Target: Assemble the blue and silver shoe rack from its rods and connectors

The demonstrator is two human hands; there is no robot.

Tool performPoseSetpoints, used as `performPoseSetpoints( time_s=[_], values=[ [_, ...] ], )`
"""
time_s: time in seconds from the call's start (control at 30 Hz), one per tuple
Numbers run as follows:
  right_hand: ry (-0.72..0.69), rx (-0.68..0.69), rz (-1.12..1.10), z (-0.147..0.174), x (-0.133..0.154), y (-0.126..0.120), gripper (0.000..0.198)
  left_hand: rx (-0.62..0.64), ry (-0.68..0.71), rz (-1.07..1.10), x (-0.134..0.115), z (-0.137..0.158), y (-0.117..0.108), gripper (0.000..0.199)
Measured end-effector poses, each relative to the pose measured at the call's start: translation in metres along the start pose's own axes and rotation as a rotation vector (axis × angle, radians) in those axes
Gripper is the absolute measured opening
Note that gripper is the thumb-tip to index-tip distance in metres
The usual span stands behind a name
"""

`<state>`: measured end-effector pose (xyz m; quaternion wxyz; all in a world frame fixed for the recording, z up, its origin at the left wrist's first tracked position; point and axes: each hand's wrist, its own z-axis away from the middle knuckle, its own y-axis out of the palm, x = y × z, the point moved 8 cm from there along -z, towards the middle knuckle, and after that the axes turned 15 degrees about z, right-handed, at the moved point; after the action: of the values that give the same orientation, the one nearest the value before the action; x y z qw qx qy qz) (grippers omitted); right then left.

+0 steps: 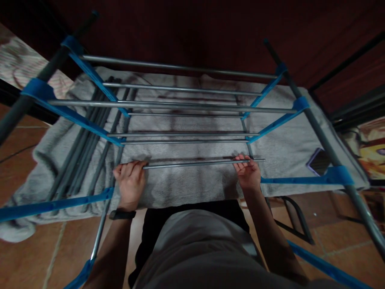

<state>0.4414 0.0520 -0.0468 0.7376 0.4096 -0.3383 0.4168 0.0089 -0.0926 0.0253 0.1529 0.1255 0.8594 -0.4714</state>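
Note:
A thin grey metal rod (189,164) lies crosswise low in front of me, between the two sides of a rack frame. My left hand (131,180), with a dark wristband (122,214), is closed over its left end, back of the hand upward. Near the other end, my right hand (249,173) is turned palm up, thumb and fingers on the rod, whose tip sticks out past it. The rack has blue plastic brackets (86,125) joined to dark upright tubes (320,132). Several metal crossbars (171,105) span its two sides behind the rod.
Several loose dark grey tubes (86,144) lie on the grey blanket (192,186) at left. A phone (319,161) rests on the blanket at right, behind an upright. A blue side bracket (303,180) reaches across near my right hand. Tiled floor (33,257) shows below.

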Motion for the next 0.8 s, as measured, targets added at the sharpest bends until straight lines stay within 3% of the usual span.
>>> performPoseSetpoints(
  time_s=[0.37, 0.63, 0.8],
  values=[
    [-0.018, -0.078, -0.026, -0.01, -0.005, -0.011, 0.007, -0.183, -0.224, -0.013, 0.026, 0.017, -0.028, 0.031],
    [0.062, -0.115, -0.034, -0.011, -0.014, -0.01, 0.019, -0.131, -0.191, 0.01, 0.026, 0.014, -0.018, 0.034],
    [0.07, -0.087, -0.046, -0.01, -0.011, -0.008, 0.016, -0.124, -0.148, 0.052, 0.023, 0.012, -0.012, 0.033]
  ],
)
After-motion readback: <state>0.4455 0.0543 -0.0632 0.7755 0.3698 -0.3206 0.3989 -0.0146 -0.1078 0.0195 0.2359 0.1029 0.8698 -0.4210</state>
